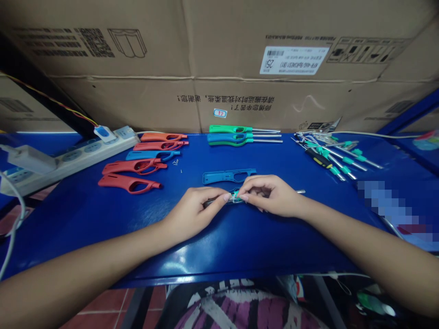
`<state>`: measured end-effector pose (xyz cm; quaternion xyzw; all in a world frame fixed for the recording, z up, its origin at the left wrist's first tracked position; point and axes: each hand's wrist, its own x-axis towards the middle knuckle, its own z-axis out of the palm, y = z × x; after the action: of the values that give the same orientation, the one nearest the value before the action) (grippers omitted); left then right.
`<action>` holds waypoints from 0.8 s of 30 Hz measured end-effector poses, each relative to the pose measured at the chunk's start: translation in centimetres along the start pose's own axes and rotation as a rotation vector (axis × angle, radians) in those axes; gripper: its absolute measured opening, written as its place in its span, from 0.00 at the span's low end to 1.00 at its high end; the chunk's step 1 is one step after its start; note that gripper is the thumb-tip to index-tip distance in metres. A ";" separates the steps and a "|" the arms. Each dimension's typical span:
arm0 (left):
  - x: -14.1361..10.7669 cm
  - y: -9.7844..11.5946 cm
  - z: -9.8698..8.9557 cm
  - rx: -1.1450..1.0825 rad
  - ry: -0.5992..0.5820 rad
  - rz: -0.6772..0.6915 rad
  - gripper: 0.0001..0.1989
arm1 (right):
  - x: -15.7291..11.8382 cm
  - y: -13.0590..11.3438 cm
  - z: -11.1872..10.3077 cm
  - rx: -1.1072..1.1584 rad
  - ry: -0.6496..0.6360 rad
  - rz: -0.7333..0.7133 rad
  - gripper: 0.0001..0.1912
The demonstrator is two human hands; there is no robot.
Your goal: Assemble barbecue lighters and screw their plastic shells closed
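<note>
My left hand (192,212) is closed around the rear end of a partly assembled stick lighter (235,197), thumb and index finger pinching near its middle. My right hand (270,195) pinches at the lighter's trigger area, where a teal part and pale wires show. Beyond the right hand, the tip of its metal tube (301,191) sticks out. Most of the lighter is hidden by my fingers. Just behind both hands lies a loose blue handle shell half (219,177).
Red, orange and blue handle shells (128,183) lie at left, with small screws (175,162) beside them. Green and blue lighters (226,138) sit at the back. Metal tubes with teal parts (346,160) and a black-yellow screwdriver (317,157) lie right. A power strip (78,157) borders the left.
</note>
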<state>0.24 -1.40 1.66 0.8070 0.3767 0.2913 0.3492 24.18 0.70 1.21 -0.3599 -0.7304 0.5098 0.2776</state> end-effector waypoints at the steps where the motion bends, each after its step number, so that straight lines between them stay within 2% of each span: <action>1: 0.0 0.0 0.0 0.001 0.000 0.000 0.13 | 0.0 0.0 0.0 0.002 -0.001 0.003 0.11; 20: -0.1 0.0 0.4 -0.009 0.009 -0.019 0.13 | -0.1 -0.2 0.5 -0.039 0.038 0.003 0.14; 24: -0.1 0.0 0.6 -0.008 0.022 -0.044 0.13 | -0.2 -0.3 0.7 -0.024 0.046 0.045 0.15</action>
<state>0.61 -1.71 1.28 0.7938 0.3971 0.2939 0.3547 23.66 0.14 1.24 -0.3912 -0.7217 0.4986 0.2784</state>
